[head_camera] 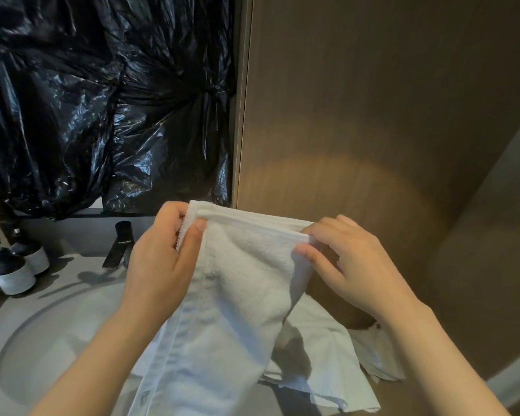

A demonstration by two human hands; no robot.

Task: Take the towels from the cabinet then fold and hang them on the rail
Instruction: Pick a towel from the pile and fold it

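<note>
A tall wood panel (373, 115) fills the right side and crinkled black plastic sheeting (102, 100) covers the wall on the left. Below them runs the grey desk (72, 274), with a round basin (42, 340) sunk toward its left near part. The towel (240, 283), white and plush, is held up in the air over the desk's middle. It hangs from its hemmed top edge down past the desk's near edge and out of view. The step in hand looks like the fold: the towel is spread flat between both hands, and no rail is in view. A second white cloth (321, 364) lies crumpled on the desk's right near part, under the hanging one. The left hand (159, 259) pinches the top left corner, thumb on the front and fingers behind. The right hand (351, 265) pinches the top right corner at the hem, so each grip is pressed onto the cloth and the towel's whole body hangs below and between them. The next move likely calls for bringing the two corners together evenly, keeping the hems matched so the fold falls straight. A dark faucet (120, 244) and two pump bottles (11, 274) stand at the desk's far left.
</note>
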